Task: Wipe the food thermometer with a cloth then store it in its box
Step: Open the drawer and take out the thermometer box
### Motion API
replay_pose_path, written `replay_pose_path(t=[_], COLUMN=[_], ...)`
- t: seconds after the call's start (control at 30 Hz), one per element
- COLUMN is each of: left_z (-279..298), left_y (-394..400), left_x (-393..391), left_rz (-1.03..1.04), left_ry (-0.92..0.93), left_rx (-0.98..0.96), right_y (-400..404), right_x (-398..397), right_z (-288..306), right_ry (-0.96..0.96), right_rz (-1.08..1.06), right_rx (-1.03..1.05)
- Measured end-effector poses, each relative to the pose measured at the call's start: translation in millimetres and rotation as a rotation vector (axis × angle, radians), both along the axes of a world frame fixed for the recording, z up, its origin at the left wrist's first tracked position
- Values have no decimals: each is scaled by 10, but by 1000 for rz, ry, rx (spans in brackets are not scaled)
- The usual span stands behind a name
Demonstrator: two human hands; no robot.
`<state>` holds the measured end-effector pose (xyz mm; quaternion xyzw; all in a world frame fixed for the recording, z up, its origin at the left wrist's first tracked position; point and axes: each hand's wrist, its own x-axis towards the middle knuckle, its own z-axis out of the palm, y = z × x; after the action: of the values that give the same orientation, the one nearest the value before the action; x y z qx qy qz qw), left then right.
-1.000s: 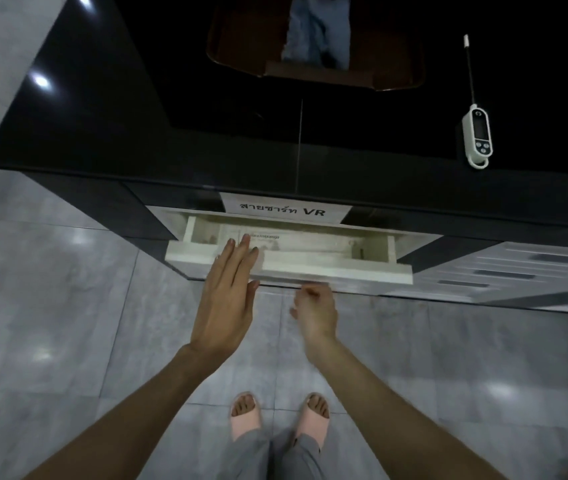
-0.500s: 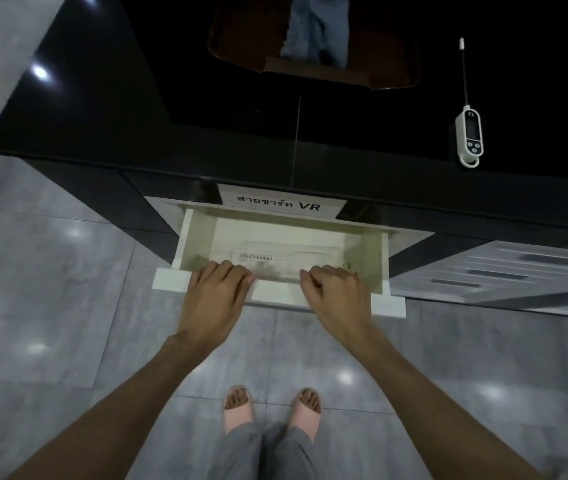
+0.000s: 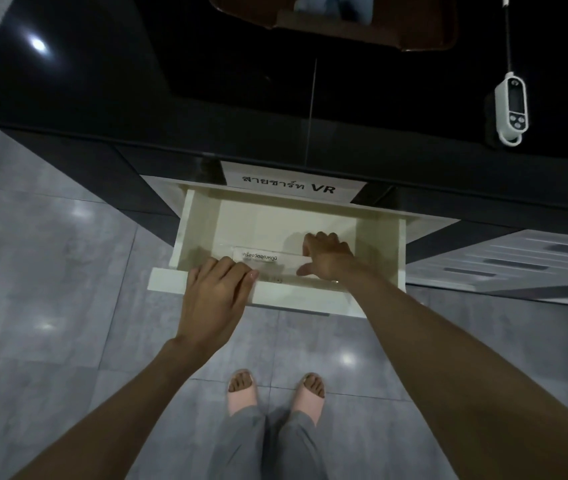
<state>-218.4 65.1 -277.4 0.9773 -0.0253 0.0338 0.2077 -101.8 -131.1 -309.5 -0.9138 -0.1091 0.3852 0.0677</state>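
**Reaching into the drawer for the thermometer's box**

The step in hand looks like fetching the box: the white food thermometer with its thin metal probe point(image 3: 512, 109) lies untouched on the glossy black countertop point(image 3: 102, 81), well apart from both hands, and a bluish cloth point(image 3: 331, 6) sits in a brown tray at the far edge. The right hand point(image 3: 327, 258) is inside the pulled-out cream drawer point(image 3: 398, 258), fingers curled down onto the clear plastic box with a white Thai label point(image 3: 262, 259); whether it truly grips it I cannot tell. The left hand point(image 3: 215, 292) rests on the drawer's front edge, fingers bent over it. Next, I judge, the box needs a firm hold and a lift clear of the drawer
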Motion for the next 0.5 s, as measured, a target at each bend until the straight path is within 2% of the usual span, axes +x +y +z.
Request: replay_pose_path(t=[0.13,0.27,0.5], left_z=[-5,47,620], left_y=[-3,-10,-142], left_x=[-8,-64,-280], left_rz=[3,-33,82], left_ry=[-10,20,15], left_rx=[-1,-42,-106], right_y=[12,-52,-174], right_x=[64,-14,-319], right_z=[31,232,1039], right_ry=[69,130,-122], right_rz=[58,28,50], right_rx=[-47,90,220])
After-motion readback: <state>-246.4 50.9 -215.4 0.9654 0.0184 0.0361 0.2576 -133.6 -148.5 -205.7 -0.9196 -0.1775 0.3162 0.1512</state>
